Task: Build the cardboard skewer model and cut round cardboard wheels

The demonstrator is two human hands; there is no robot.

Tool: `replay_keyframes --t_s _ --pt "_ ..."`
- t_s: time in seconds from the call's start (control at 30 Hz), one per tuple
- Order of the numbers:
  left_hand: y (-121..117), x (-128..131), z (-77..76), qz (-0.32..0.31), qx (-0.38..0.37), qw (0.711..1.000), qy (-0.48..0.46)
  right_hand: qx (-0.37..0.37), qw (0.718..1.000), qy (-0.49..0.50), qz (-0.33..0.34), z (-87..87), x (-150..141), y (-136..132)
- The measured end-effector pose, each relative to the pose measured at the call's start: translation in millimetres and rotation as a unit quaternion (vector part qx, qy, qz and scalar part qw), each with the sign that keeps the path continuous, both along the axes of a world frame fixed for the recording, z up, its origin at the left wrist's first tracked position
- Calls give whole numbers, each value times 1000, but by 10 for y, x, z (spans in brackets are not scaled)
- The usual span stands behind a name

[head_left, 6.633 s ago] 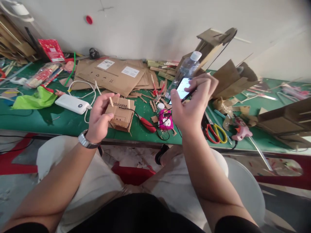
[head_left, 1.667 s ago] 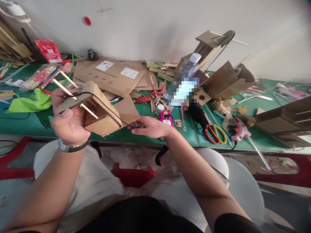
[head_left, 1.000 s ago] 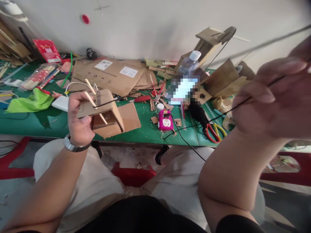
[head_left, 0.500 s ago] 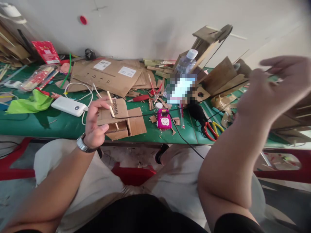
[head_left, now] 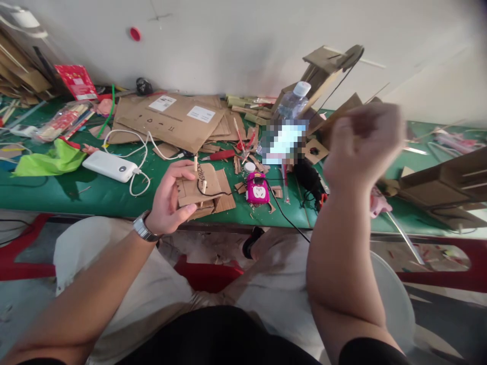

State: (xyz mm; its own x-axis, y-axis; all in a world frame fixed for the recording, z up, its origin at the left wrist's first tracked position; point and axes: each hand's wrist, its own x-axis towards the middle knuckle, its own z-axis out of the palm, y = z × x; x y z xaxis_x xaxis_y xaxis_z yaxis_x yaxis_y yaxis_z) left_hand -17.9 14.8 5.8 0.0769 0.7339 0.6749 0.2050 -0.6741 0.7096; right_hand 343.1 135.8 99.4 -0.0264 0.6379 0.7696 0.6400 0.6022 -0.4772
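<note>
Cardbd box (head_left: 211,176) w/ sticks (head_left: 204,187) is gripped by fingers of L hand (head_left: 171,197), just L of pink adapter (head_left: 258,190); R hand (head_left: 363,144) is raised R of adapter, fingers curled, contents can't be seen.

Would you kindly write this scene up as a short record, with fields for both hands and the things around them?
Left hand: gripping the cardboard box between thumb and fingers
Right hand: raised above the table, fingers curled; contents unclear
Box details: two wooden sticks jutting out, black cord across its face
Right of box: pink power socket, black plug inserted
Left of box: white power bank
Behind box: flat cardboard sheets, white labels
</note>
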Motion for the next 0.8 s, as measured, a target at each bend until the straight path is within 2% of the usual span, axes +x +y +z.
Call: replay_keyframes --t_s 0.03,0.07,0.13,0.2,0.27,0.4,0.53,0.8 --pt "0 16 1 -3 1 1000 -2 -30 999 5 39 39 -211 -140" --pt "1 27 -1 -5 2 1000 -4 -86 988 -30 122 71 -416 -280" --pt "3 38 -7 -5 6 1000 -7 -165 933 -132 291 112 -759 -528" --pt "4 35 -11 -2 8 1000 -5 -200 889 -188 366 111 -975 -691" --pt "1 26 -7 1 8 1000 3 -200 882 -201 376 74 -1072 -760" --pt "-15 17 15 2 11 1000 19 -152 903 -170 364 -29 -1079 -734" --pt "-33 26 31 -1 0 1000 26 -110 900 -149 395 -40 -1055 -706" --pt "-13 58 9 -15 -1 1000 -2 -192 870 -5 455 64 -1126 -762"
